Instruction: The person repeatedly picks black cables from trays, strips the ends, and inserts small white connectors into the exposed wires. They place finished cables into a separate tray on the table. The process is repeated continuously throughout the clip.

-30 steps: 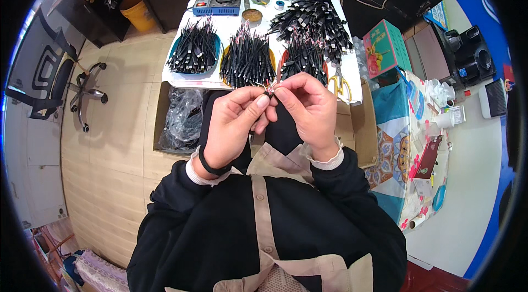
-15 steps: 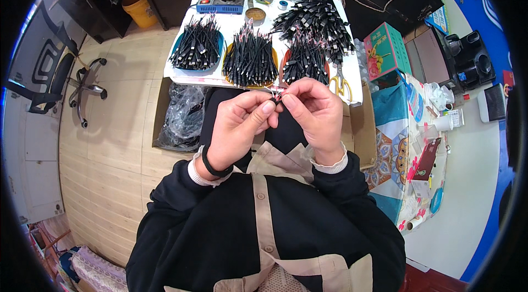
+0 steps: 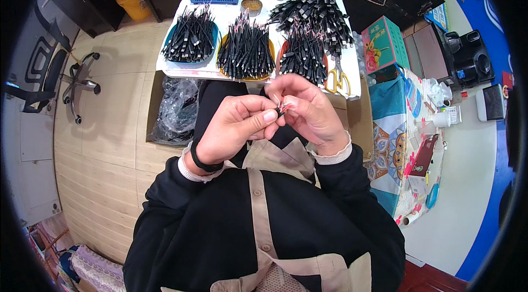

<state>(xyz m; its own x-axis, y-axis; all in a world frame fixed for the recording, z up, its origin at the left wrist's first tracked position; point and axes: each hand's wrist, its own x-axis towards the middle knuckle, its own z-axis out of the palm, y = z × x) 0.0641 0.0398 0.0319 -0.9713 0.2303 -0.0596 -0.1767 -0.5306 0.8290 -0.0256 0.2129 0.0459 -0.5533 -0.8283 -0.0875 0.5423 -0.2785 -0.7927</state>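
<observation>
Both hands are brought together just short of the worktop's point(image 3: 224, 19) near edge, in front of about its middle. The left forearm point(image 3: 168, 187) and right forearm point(image 3: 357, 176) slant in toward each other as they reach toward the worktop, elbows bent and spread on its near side. The left hand point(image 3: 242, 121) is in a tight pinch, its thumb point(image 3: 258, 122) laid along the top against the bent index finger, the other fingers curled below. The right hand point(image 3: 313, 116) is just beside it, thumb bent inward toward the left fingertips; its upper fingers arch nearest the worktop and are blurred, so their exact grip cannot be told.
</observation>
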